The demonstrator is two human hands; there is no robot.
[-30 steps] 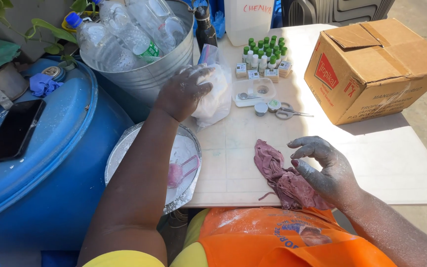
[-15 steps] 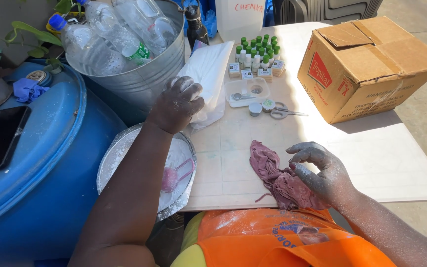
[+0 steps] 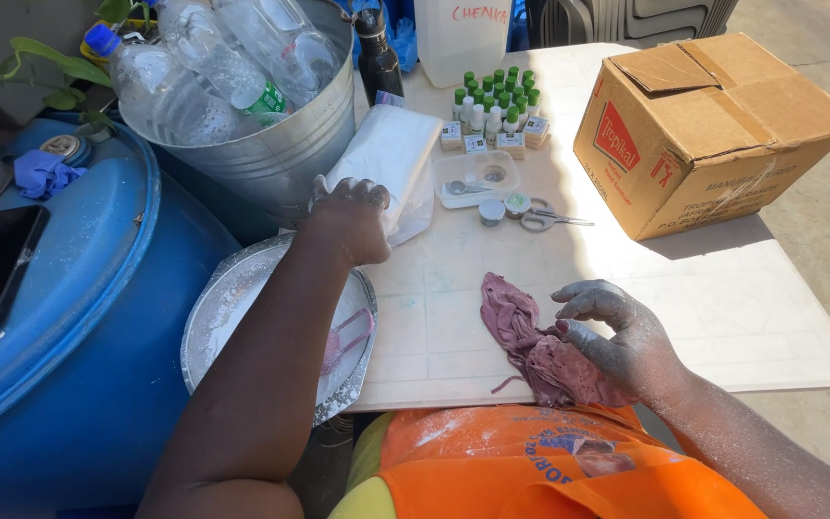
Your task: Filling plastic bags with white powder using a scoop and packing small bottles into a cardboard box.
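left hand [image 3: 353,219] curled on the white bag [image 3: 391,173] at eleven o'clock; right hand [image 3: 617,336], fingers loosely spread, rests on maroon cloth [image 3: 530,341]; powdery grip could slip.

Single head-worn view, looking steeply down, close over white table [image 3: 703,317]

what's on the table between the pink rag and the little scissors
Nothing: in the head view, the stretch of white table between the pink rag and the scissors is bare. The right hand rests on the rag's right side, off that line.
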